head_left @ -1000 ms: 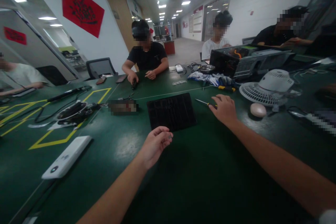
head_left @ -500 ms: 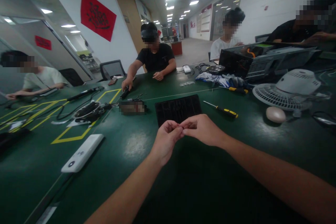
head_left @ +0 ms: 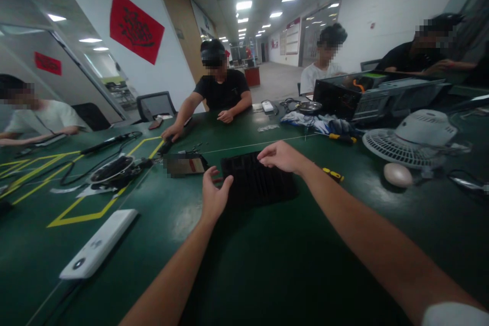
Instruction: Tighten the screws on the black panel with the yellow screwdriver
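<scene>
A black tray-like thing with ridges or compartments (head_left: 260, 186) lies flat on the green table in front of me. My left hand (head_left: 215, 193) hovers at its left edge with thumb and fingers apart, and nothing shows in it. Above the tray's far right part is my right hand (head_left: 280, 157), its fingertips pinched together. Whatever they may hold is too small to make out. A yellow and black screwdriver (head_left: 333, 174) lies to the right, partly hidden behind my right forearm. Just left of the tray sits a small box (head_left: 187, 164), partly blurred out.
A white power strip (head_left: 100, 244) lies at left, near tangled cables (head_left: 114, 170) and yellow tape outlines. On the right are a fan (head_left: 416, 137), a pale rounded object (head_left: 398, 175), another screwdriver (head_left: 343, 138) and an open computer case (head_left: 367, 97). Across the table, a person (head_left: 221, 89) reaches toward a dark object.
My hands were together, fingertips meeting in front of the tray. They have parted: the left moved left and opened, the right moved up over the tray, still pinched. The view shifted slightly.
</scene>
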{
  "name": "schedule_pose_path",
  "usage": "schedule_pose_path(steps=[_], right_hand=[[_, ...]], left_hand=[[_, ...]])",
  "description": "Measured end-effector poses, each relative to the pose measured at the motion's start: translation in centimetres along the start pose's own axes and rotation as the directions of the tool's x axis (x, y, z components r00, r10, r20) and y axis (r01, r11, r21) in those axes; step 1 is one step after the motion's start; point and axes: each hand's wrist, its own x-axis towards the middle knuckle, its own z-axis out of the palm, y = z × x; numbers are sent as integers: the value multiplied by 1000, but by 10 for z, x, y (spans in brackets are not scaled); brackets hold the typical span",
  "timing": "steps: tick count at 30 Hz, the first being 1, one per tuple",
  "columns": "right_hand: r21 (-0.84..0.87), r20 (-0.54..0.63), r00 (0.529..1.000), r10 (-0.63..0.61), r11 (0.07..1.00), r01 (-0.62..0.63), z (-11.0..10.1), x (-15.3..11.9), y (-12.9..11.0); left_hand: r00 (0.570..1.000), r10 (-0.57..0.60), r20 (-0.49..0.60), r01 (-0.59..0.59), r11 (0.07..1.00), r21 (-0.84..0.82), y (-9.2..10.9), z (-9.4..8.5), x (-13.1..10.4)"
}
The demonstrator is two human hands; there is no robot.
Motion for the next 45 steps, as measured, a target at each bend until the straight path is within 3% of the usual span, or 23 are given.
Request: schedule_pose_path(steps=[3, 8, 17, 25, 29, 31, 34, 35, 37, 39, 42, 45], right_hand=[[-65, 29, 999, 30, 997, -28, 9, -1, 4], [-181, 14, 999, 37, 983, -34, 13, -5, -1], [-362, -76, 997, -24, 932, -5, 19, -6, -4], [-420, -127, 988, -85, 907, 24, 23, -4, 2], [-334, -158, 981, -114, 941, 56, -8, -15, -6], [-373, -296, 935, -194, 925, 74, -40, -28, -3], [-657, -480, 814, -326, 749, -87, -90, -57, 24], [-726, -495, 803, -330, 665, -174, -102, -68, 38], [-836, -443, 849, -287, 476, -274, -117, -90, 71], [-871, -411, 896, -167, 361, -332, -120, -105, 101], [-853, -402, 914, -59, 386, -351, -111, -114, 125], [-848, -351, 933, -72, 446, -285, -103, -109, 127]], left_hand=[[992, -16, 125, 25, 998, -65, -11, 7, -5], [962, 14, 273, 21, 992, -125, -13, 5, -5], [908, -24, 419, 143, 957, -254, -6, 3, -7], [893, 18, 449, 115, 957, -267, -13, 4, -2], [889, 0, 458, 137, 954, -267, -19, 5, 1], [890, -6, 457, 143, 953, -266, -20, 5, 1], [897, -7, 443, 142, 951, -273, -19, 5, 0], [901, -9, 433, 141, 951, -274, -18, 6, 0], [908, -20, 417, 144, 952, -269, -16, 6, 0], [918, -36, 394, 148, 955, -258, -14, 6, 0], [949, -74, 306, 158, 952, -262, -10, 7, 4], [967, -145, 208, 208, 922, -327, -2, 8, 13]])
